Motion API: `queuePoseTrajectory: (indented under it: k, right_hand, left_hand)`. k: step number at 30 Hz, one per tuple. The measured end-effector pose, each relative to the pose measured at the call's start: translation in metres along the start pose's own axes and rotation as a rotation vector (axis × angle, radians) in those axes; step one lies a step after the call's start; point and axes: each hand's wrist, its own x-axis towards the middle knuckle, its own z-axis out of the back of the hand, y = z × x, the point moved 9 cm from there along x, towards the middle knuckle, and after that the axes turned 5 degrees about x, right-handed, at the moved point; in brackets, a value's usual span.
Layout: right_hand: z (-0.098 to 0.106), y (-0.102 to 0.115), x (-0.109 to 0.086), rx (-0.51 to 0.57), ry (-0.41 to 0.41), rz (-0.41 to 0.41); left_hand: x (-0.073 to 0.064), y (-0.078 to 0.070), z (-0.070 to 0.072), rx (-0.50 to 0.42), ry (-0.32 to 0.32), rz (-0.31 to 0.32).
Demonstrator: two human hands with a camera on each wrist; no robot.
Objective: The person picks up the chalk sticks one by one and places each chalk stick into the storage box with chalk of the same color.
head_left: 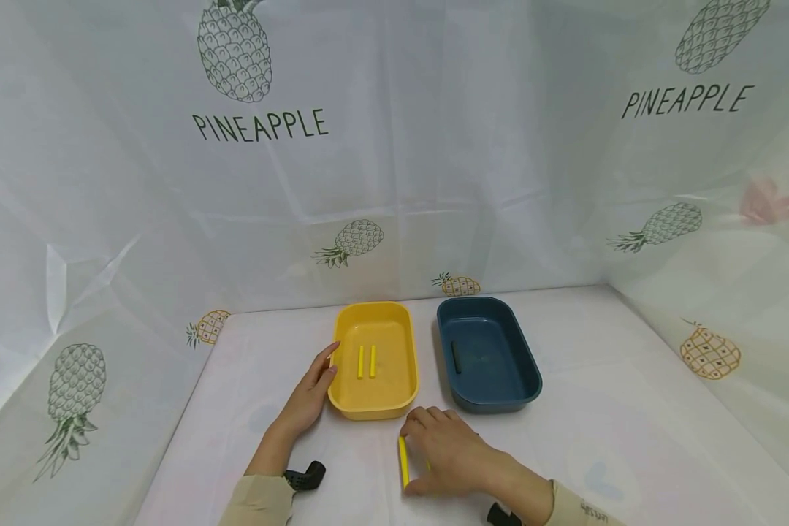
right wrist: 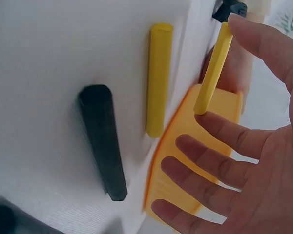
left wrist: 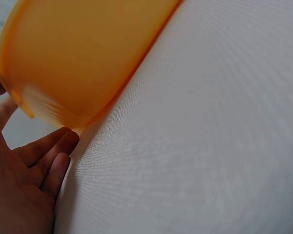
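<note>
A yellow stick (right wrist: pixel 213 63) sits pinched between the thumb and forefinger of the right hand (head_left: pixel 448 453), low over the desk (head_left: pixel 631 409) just in front of the yellow tray (head_left: pixel 401 394); that tray holds two more yellow sticks (head_left: pixel 366 361); beside it stands a dark blue tray (head_left: pixel 500 394) with one black stick (head_left: pixel 456 357); on the desk by the right hand lie another yellow stick (right wrist: pixel 157 80) and a black stick (right wrist: pixel 103 139); the left hand (head_left: pixel 310 394) rests with straight fingers against the yellow tray's left wall.

2 trays (head_left: pixel 375 405), 4 yellow sticks (head_left: pixel 360 361), 3 black sticks (head_left: pixel 456 357), 2 hands (head_left: pixel 310 394).
</note>
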Motion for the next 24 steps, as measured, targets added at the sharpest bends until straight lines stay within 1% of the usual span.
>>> queuePoseTrajectory:
  k: [11, 24]
  right_hand:
    - [0.011, -0.004, 0.001, 0.062, 0.008, -0.008]
    - [0.03, -0.006, 0.0, 0.099, -0.025, -0.02]
  left_hand:
    - [-0.001, 0.0, 0.0, -0.004, -0.001, 0.004]
    - [-0.001, -0.004, 0.0, -0.012, -0.01, -0.003]
